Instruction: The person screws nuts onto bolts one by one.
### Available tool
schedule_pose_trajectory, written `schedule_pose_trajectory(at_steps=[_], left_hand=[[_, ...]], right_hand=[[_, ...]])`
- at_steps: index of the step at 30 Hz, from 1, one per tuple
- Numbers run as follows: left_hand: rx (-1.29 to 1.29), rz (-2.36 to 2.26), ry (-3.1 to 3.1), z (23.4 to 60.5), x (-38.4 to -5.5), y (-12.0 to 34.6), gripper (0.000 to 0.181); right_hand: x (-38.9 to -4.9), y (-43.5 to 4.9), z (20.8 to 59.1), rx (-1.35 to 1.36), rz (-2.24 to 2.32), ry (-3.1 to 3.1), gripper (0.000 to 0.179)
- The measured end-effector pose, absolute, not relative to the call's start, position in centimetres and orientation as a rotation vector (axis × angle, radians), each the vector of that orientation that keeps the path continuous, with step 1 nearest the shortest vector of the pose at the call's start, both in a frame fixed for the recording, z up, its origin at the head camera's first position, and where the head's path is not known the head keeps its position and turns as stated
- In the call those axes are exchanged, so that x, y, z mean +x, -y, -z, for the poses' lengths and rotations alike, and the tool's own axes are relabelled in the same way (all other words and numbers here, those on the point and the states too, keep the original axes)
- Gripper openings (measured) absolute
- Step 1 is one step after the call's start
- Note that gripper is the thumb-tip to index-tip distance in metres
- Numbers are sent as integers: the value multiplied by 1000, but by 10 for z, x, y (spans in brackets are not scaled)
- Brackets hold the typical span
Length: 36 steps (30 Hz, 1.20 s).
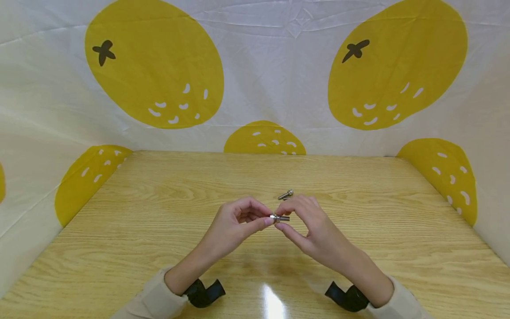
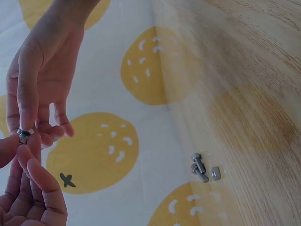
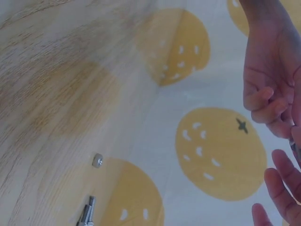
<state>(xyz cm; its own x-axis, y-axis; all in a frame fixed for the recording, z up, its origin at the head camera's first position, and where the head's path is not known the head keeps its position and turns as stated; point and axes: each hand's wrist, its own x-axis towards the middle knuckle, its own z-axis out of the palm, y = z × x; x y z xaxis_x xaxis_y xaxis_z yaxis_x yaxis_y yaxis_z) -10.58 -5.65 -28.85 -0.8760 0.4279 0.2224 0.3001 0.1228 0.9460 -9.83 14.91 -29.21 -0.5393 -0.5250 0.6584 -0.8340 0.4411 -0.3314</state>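
A silver bolt (image 1: 285, 218) lies sideways between my two hands, above the table. My left hand (image 1: 235, 221) pinches its head end between thumb and index finger. A nut (image 1: 278, 219) sits around the shank near the head, and the bare end points right. With thumb and index finger my right hand (image 1: 314, 228) pinches the nut from above and below. In the right wrist view, fingers hide most of the bolt. Two loose bolts (image 2: 200, 168) lie together on the table beyond my hands, beside a loose nut (image 2: 215, 173).
A wood-grain table (image 1: 159, 186) stretches under both hands. White cloth (image 1: 275, 66) with yellow fruit prints rises at its back and sides. Dark straps (image 1: 204, 293) circle both wrists, below light sleeves.
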Motion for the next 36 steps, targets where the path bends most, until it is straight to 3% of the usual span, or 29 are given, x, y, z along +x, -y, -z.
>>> schedule_pose_trajectory(at_steps=[7, 12, 16, 22, 36], left_hand=[[742, -1866, -2278, 288, -106, 56, 16], [741, -1861, -2268, 289, -105, 56, 16], [742, -1863, -2259, 289, -105, 56, 16], [745, -1872, -2261, 288, -105, 56, 15], [750, -1870, -2271, 288, -105, 57, 15]], right_hand=[[-97, -149, 292, 1093, -894, 2287, 18], [-98, -149, 293, 1052, -877, 2317, 6], [-98, -149, 294, 1025, -857, 2328, 8], [-95, -149, 291, 1041, -872, 2344, 32], [-98, -149, 293, 1104, -839, 2276, 19]])
